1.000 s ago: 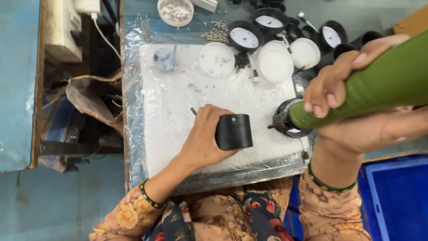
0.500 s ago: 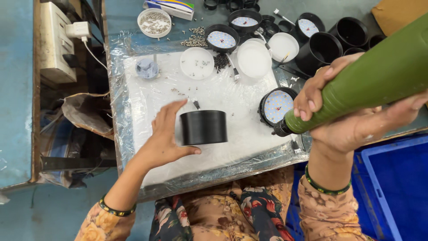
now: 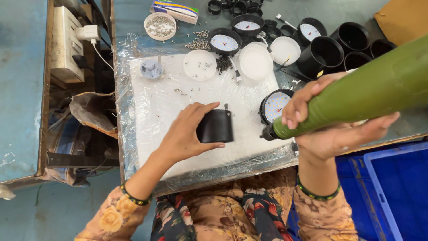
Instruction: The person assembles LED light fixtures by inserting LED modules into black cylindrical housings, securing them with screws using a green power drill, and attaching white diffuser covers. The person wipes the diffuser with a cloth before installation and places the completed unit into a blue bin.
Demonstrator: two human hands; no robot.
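Left hand (image 3: 187,134) reaching forward, fingers and thumb curled in a grip. Right hand (image 3: 332,120) raised, palm up, fingers wrapped over. Both wrists bangled.

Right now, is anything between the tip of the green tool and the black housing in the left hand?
Nothing visible. Only bare white pad lies between the green tool tip and the black housing; the round light sits just behind.

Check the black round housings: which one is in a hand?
The black cylinder on the white pad, gripped by the left hand. The other housings sit untouched along the table's far edge.
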